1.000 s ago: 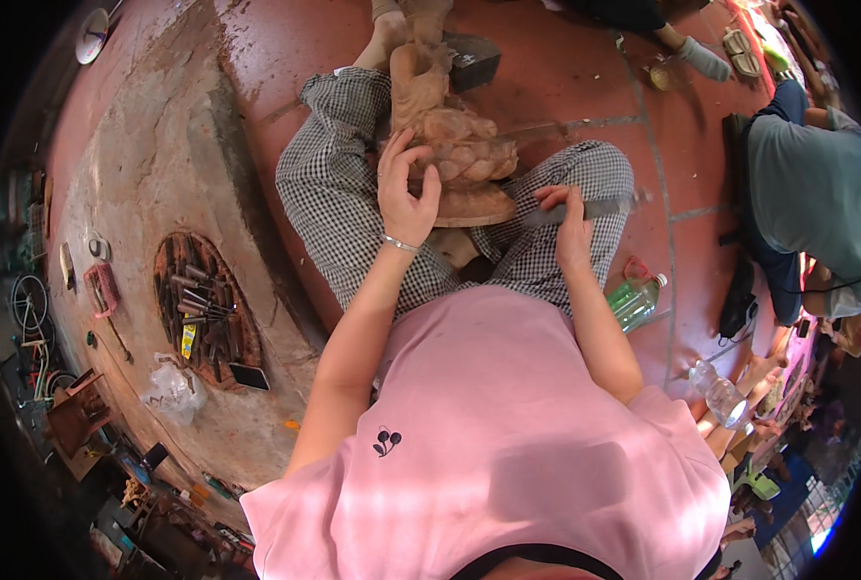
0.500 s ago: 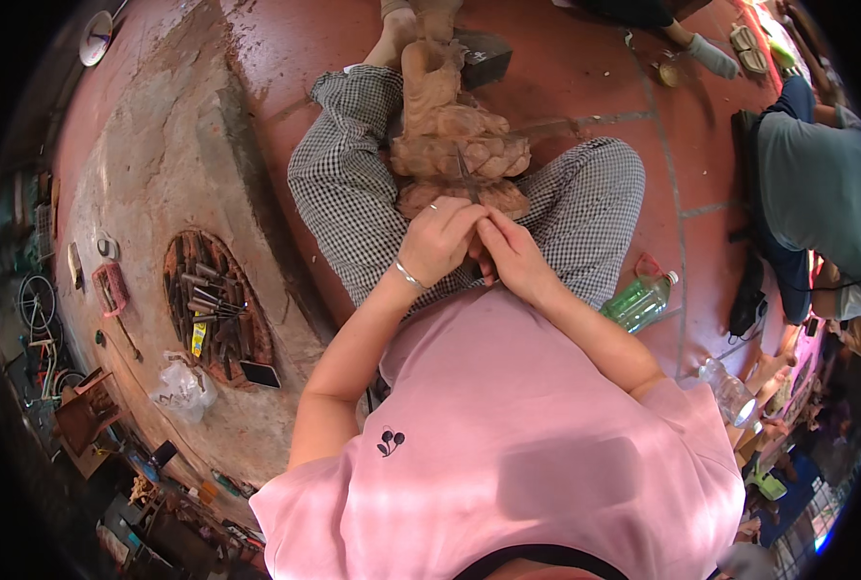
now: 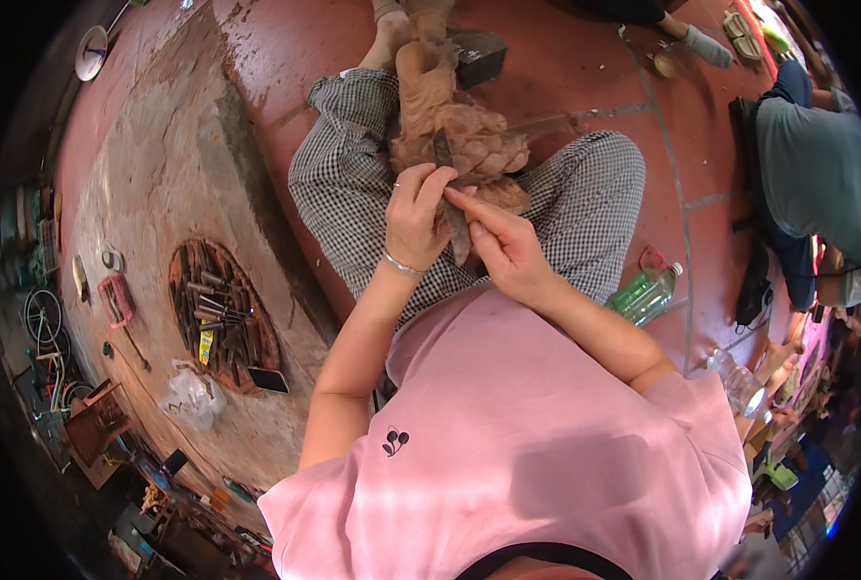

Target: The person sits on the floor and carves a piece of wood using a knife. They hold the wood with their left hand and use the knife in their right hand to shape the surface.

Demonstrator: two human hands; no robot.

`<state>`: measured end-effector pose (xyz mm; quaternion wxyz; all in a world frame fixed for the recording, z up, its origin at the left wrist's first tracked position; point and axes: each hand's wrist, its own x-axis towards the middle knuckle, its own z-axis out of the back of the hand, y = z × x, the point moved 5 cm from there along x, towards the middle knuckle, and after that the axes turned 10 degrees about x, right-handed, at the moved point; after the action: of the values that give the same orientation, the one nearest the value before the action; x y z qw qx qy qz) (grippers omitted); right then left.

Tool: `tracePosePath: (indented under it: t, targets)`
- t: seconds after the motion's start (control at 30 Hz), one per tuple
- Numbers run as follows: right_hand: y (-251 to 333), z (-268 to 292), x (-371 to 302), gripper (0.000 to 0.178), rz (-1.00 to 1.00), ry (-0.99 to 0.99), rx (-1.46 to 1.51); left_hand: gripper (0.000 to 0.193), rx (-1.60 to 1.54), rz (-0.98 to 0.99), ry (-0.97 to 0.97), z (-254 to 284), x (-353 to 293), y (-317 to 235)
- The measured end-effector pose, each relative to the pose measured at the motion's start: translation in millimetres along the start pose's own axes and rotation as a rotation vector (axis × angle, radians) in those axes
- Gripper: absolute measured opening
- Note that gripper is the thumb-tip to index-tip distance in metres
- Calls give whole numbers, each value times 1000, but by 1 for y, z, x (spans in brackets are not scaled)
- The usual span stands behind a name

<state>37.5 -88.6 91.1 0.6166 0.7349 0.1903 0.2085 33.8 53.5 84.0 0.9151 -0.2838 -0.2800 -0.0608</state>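
Observation:
A pale brown carved wooden piece (image 3: pixel 483 150) with tiers of petal shapes lies between my legs. Over its near end, both hands hold a long, flat, dark brown strip (image 3: pixel 457 232); its exact kind is unclear. My left hand (image 3: pixel 416 213), wearing a ring and a bracelet, has its fingers closed on the strip's left side. From the other side, my right hand (image 3: pixel 508 246) pinches it with thumb and forefinger. The strip's far end lies over the carved petals, while its near end sticks out between my hands. My left palm is hidden.
At left, a stone slab (image 3: pixel 140 184) bears a round tray (image 3: pixel 266 348) of carving tools, a phone (image 3: pixel 268 380), a plastic bag (image 3: pixel 193 396) and a brush (image 3: pixel 116 300). A green bottle (image 3: pixel 643 295) lies by my right knee. Another person (image 3: pixel 817 174) sits at right.
My hands have shifted and turned, so more of the dark strip shows between them. The right fingers have moved from over the left hand to a pinch beside it.

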Motion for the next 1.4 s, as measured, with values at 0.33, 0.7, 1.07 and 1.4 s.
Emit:
tracePosePath:
  t: [0.33,0.7,1.07,1.4]
  targets:
    - [-24,7,2,54,73,-199,-234,18,-378,222,146,3,-15,15]
    - [-33,2,10,66,228,-232,-523,26,-503,194,292,-6,13,16]
    - [-29,-1,9,65,200,-199,-584,22,-508,148,370,4,19,21]
    - [-30,-5,5,72,224,-144,-589,23,-524,110,488,13,28,25]
